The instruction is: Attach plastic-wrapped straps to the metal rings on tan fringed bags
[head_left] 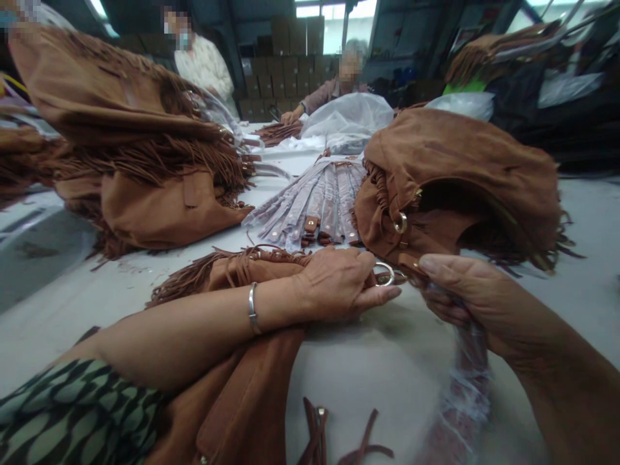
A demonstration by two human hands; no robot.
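A: Noting risk: the metal ring is sitting between both hands at the near middle of the counter. I am judging it could slip, since the grip is looking light and the suede bag is hanging heavy beside it.

B: Left hand?

A: Lying over the fringed bag, fingers pressed together, pinching the ring.

B: Right hand?

A: Fingers curling, closing on a plastic-wrapped strap, thumb touching the suede bag's edge. The film could be snagging on the hardware.
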